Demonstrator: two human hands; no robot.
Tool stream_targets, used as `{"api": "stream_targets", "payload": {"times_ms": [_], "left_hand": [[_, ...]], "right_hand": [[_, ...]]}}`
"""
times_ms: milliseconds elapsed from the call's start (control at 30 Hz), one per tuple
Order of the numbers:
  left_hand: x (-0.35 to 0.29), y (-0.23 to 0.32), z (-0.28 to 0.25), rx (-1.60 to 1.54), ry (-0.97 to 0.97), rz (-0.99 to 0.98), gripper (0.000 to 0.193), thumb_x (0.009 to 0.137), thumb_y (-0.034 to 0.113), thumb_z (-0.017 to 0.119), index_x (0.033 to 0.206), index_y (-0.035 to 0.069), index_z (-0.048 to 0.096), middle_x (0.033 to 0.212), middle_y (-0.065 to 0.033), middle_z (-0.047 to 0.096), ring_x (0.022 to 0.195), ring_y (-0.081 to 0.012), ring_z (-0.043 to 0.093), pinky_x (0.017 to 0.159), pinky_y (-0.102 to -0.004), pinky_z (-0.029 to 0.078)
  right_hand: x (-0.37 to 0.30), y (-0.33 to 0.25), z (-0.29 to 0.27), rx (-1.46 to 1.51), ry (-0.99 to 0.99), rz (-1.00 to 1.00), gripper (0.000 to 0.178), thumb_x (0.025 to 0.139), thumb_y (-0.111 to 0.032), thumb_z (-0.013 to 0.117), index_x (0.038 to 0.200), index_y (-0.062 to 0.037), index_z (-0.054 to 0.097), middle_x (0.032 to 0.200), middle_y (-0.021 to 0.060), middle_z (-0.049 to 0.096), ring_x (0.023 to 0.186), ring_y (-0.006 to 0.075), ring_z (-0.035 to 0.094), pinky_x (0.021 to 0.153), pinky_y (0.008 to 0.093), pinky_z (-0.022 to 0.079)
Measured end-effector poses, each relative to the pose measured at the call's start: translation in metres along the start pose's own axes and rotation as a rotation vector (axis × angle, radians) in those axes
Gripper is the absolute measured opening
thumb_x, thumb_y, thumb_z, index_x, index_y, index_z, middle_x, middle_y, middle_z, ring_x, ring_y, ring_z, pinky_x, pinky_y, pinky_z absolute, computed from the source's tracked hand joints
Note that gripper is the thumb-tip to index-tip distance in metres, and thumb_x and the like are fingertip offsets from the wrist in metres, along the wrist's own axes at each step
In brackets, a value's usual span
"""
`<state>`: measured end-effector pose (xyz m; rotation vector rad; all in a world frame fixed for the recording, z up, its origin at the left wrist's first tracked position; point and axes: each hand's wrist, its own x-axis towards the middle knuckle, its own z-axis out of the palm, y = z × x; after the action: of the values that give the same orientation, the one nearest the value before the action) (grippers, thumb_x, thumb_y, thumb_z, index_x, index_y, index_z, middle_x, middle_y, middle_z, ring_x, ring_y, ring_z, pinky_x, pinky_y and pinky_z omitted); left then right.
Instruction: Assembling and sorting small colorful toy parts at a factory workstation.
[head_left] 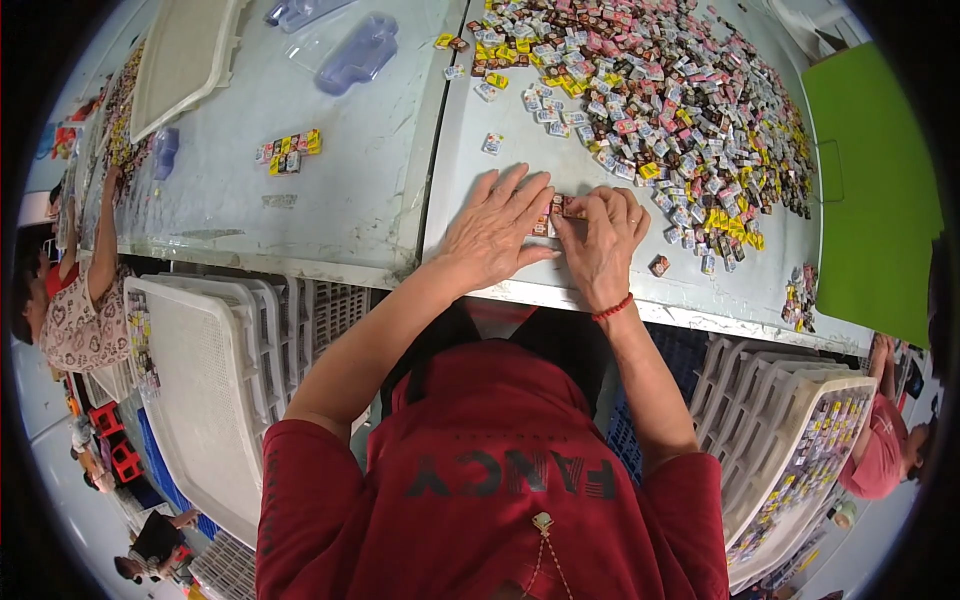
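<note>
On the white tabletop, my left hand (495,232) lies flat with its fingers stretched out, alongside a small group of brown and pink miniature cartons (543,224). My right hand (606,240), wearing a red beaded bracelet, bends its fingers down at the other side of that group. Its thumb and fingertips close on a dark brown miniature carton (572,206). Part of the group is hidden under both hands. A loose brown carton (659,265) lies right of my right hand, and a white one (492,143) lies beyond my left fingers.
A large pile of mixed miniature cartons (650,110) spreads across the far right. On the left table are a neat carton block (289,152), a purple plastic tray (358,55) and a white tray (185,65). A green board (872,190) borders the right. Stacked white trays (195,390) flank me; co-workers sit nearby.
</note>
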<state>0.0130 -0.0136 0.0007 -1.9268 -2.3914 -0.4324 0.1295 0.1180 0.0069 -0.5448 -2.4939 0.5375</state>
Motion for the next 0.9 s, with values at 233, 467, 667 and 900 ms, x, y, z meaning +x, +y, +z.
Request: {"api": "stream_targets", "payload": {"times_ms": [233, 467, 667, 900], "left_hand": [[-0.021, -0.004, -0.007, -0.334, 0.374, -0.227, 0.058, 0.086, 0.028, 0.065, 0.130, -0.005, 0.045, 0.133, -0.0155, 0.047, 0.121, -0.0359, 0.045, 0.098, -0.0446, 0.040], [-0.025, -0.016, -0.022, -1.416, 0.319, -0.905, 0.038, 0.092, 0.011, 0.059, 0.124, -0.009, 0.051, 0.099, -0.0142, 0.065, 0.080, -0.0163, 0.066, 0.070, -0.0256, 0.054], [-0.016, -0.021, -0.007, -1.340, 0.375, -0.955, 0.035, 0.089, 0.010, 0.062, 0.118, -0.008, 0.056, 0.090, -0.0112, 0.066, 0.074, -0.0144, 0.065, 0.066, -0.0257, 0.054], [-0.022, -0.082, -0.040, -1.217, 0.538, -0.949, 0.029, 0.088, 0.014, 0.063, 0.112, -0.002, 0.064, 0.089, -0.0048, 0.067, 0.073, -0.0097, 0.059, 0.062, -0.0246, 0.047]], "right_hand": [[-0.008, 0.031, -0.022, 0.227, 0.013, 0.246, 0.031, 0.089, -0.014, 0.064, 0.114, 0.0010, 0.057, 0.097, 0.0139, 0.066, 0.073, 0.0196, 0.062, 0.066, 0.0290, 0.050], [0.000, 0.034, -0.018, 0.689, -0.248, 0.687, 0.031, 0.092, -0.011, 0.059, 0.118, 0.0064, 0.055, 0.089, 0.0095, 0.068, 0.054, 0.0088, 0.058, 0.041, 0.0205, 0.043], [-0.010, 0.040, -0.005, 0.948, -0.263, 0.770, 0.026, 0.092, -0.012, 0.060, 0.115, 0.0015, 0.056, 0.087, 0.0066, 0.063, 0.070, 0.0152, 0.065, 0.061, 0.0280, 0.056], [0.039, -0.019, 0.011, 1.199, -0.372, 0.804, 0.018, 0.092, -0.014, 0.062, 0.106, -0.0043, 0.059, 0.084, 0.0027, 0.061, 0.067, 0.0120, 0.061, 0.053, 0.0245, 0.049]]}}
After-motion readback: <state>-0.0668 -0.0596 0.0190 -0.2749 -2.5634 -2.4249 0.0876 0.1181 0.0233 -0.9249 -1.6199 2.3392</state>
